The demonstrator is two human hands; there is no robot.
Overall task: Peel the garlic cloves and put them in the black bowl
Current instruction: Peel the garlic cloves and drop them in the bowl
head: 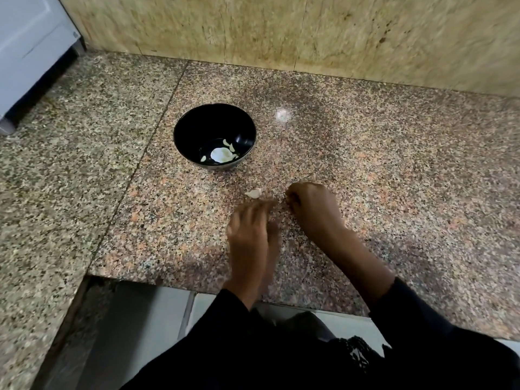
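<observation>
While our blurred left hand (250, 220) stretches flat toward the garlic clove (253, 193), our right hand (306, 204) curls on speckled granite (394, 164); we cannot tell whether it holds anything.

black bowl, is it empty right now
No, the black bowl already holds a few pale garlic cloves at its bottom.
</observation>
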